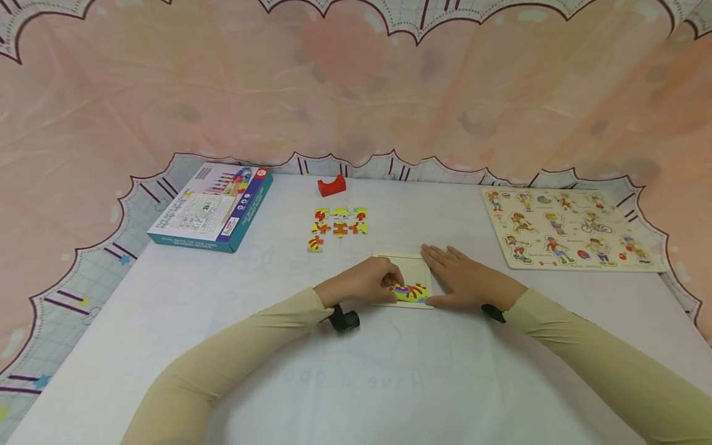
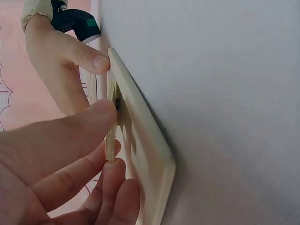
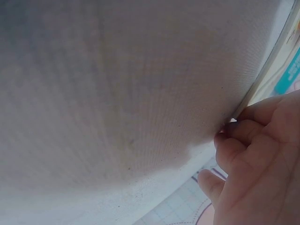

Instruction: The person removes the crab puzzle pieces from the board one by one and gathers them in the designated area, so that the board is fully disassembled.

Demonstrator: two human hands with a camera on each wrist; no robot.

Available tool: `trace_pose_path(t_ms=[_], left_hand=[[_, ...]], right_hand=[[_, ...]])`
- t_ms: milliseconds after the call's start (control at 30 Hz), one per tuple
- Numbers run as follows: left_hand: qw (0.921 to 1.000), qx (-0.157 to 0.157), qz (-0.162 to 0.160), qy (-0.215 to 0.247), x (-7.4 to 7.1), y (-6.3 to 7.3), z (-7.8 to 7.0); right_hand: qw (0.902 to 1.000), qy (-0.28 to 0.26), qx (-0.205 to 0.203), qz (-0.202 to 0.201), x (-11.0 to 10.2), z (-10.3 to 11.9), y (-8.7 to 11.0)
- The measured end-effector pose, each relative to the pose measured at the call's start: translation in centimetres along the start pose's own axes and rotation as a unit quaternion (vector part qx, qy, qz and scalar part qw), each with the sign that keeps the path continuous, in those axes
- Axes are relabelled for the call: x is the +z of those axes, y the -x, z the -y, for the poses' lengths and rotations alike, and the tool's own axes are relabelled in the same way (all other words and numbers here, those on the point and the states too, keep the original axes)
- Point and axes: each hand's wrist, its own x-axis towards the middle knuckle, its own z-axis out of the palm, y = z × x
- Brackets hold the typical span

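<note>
My left hand (image 1: 371, 279) pinches a jigsaw piece (image 1: 400, 290) between thumb and fingertips, low in the shallow wooden tray (image 1: 413, 267). In the left wrist view the piece (image 2: 110, 146) shows edge-on, tilted against the tray. Red-and-yellow pieces (image 1: 418, 293) line the near side of the tray, partly covered by the fingers. Along the tray's right edge rests my right hand (image 1: 470, 281), its fingers extended and its thumb at the near corner. The right wrist view shows the same hand (image 3: 262, 159) touching the tray rim.
Beyond the tray, several loose jigsaw pieces (image 1: 340, 228) lie grouped behind a red notched block (image 1: 332, 185). A teal-sided box (image 1: 194, 213) stands at back left. At back right lies a wooden board with sports figures (image 1: 567, 230). A patterned cloth (image 1: 356, 93) hangs behind the white tabletop (image 1: 356, 395).
</note>
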Motion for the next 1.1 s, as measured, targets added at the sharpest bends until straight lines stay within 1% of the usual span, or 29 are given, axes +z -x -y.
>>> trace_pose_path(t_ms=[233,367,600,767,1100], left_hand=[[1.0,0.007,0.001,0.006,-0.08,-0.09,0.17],[0.9999,0.012,-0.005,0.004,-0.03,-0.14,0.26],[0.9998,0.011,-0.014,0.004,0.1,-0.28,0.2],[0.9998,0.009,-0.018,0.006,0.14,-0.29,0.18],[0.9993,-0.012,-0.031,0.02,0.25,0.03,0.37]], right_hand=[[1.0,0.003,0.001,0.005,-0.02,-0.11,-0.01],[1.0,0.001,0.0,0.003,-0.15,-0.03,0.0],[1.0,-0.002,0.0,0.003,-0.14,-0.01,0.04],[1.0,-0.003,0.001,0.003,-0.16,-0.05,0.0],[0.9999,-0.004,0.004,0.009,0.01,-0.09,-0.06]])
